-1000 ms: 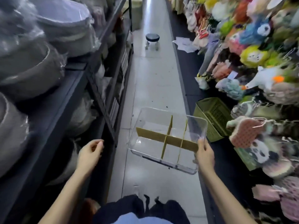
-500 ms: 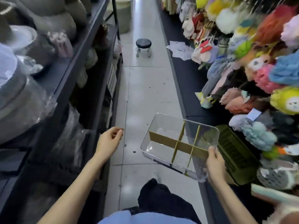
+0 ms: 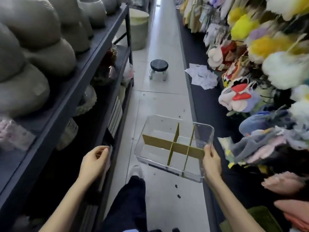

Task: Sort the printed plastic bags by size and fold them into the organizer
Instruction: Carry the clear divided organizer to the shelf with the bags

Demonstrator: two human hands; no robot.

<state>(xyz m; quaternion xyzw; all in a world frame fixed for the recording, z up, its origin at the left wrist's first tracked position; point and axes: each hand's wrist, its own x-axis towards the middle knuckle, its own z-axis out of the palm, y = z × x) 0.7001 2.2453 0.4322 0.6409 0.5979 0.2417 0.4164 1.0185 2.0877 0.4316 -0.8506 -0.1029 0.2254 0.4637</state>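
Walking down a narrow shop aisle, a person carries a clear plastic organizer (image 3: 173, 144) in the right hand (image 3: 211, 162), having advanced since a second ago: the small black stool (image 3: 158, 68) on the tiled floor (image 3: 160, 104) now sits closer, and the green basket seen beside the organizer earlier has slipped out of that spot. The right hand's grip is closed on the organizer's right rim, thumb inside against the clear wall, fingers wrapped beneath. The organizer hangs above the floor, tilted slightly, its yellow-brown dividers (image 3: 173, 145) forming six compartments, all holding nothing. The left hand (image 3: 95, 162) hovers near the dark metal shelving (image 3: 80, 84), fingers loosely curled, its grip holding nothing and touching nothing. Grey rounded pots (image 3: 41, 52) crowd the upper shelves. Colourful plush toys (image 3: 260, 52) line the right side. White printed sheets or bags (image 3: 203, 76) lie in a loose heap on the dark ledge (image 3: 209, 111) beyond; which they are cannot be told.
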